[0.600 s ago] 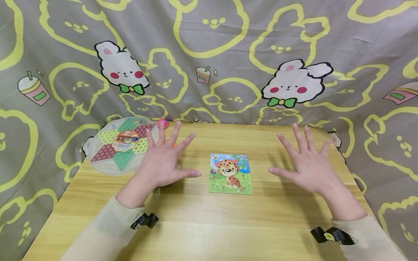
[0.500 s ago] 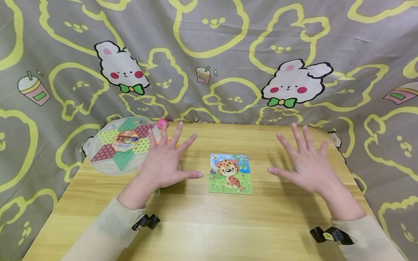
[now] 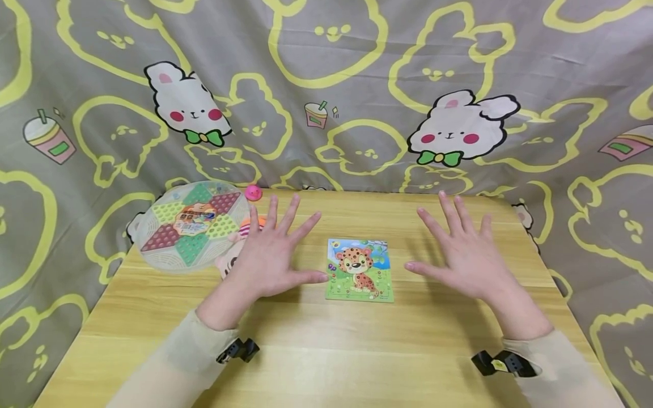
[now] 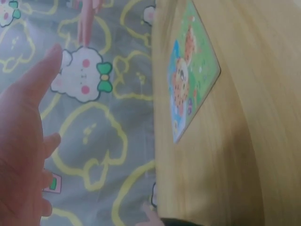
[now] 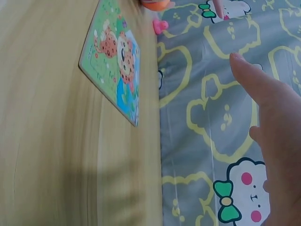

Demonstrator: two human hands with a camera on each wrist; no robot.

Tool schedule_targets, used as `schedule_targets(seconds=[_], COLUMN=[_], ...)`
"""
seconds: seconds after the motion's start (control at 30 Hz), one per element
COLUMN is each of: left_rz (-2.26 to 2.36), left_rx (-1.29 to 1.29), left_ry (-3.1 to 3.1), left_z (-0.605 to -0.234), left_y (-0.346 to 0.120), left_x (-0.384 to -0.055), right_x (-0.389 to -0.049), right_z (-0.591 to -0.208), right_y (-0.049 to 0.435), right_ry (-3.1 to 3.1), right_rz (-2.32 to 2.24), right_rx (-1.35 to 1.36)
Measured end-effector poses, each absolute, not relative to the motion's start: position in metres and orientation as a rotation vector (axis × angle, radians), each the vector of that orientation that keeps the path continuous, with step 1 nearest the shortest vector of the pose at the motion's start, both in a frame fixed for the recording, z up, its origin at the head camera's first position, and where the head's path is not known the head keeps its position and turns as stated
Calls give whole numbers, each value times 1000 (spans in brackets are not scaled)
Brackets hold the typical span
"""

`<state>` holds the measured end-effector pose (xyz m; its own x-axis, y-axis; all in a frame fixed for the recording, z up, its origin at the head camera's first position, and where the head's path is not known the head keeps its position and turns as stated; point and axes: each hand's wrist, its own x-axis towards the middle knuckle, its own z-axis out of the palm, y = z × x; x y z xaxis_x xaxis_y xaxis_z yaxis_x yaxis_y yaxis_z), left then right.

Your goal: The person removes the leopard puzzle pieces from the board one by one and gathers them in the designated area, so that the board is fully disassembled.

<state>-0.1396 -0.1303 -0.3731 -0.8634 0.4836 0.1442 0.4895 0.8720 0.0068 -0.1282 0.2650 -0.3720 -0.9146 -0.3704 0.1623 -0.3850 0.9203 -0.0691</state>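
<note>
A square jigsaw puzzle (image 3: 359, 271) with a cartoon leopard lies flat on the wooden table, between my two hands. To its left my left hand (image 3: 270, 258) hovers palm down, fingers straight and spread, its thumb tip beside the puzzle's left edge in the head view. My right hand (image 3: 466, 255) hangs to the right of the puzzle, also spread and holding nothing. Both wrist views show the puzzle apart from the hands, with the left hand (image 4: 21, 136) and the right hand (image 5: 282, 127) raised above the tabletop.
A round Chinese checkers board (image 3: 191, 226) lies at the back left. Beside it are a small pink toy (image 3: 253, 192), an orange striped object (image 3: 252, 225) and a pale toy (image 3: 227, 262) partly hidden by the left hand. A patterned curtain (image 3: 357, 102) hangs behind the table.
Both hands have moved inward, the left one rightward and the right one leftward, nearer the puzzle. More of the toys behind the left hand now shows. The puzzle lies where it was.
</note>
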Motion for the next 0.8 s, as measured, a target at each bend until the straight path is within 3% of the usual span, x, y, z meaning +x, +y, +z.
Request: schedule_targets(seconds=[0.8], left_rz=[-182], left_rx=[-869], left_ry=[-2917], left_z=[-404], left_y=[-104], left_x=[-124], right_x=[-131], right_z=[-384], right_y=[236], right_ry=[-2919], right_rz=[237], right_rx=[676])
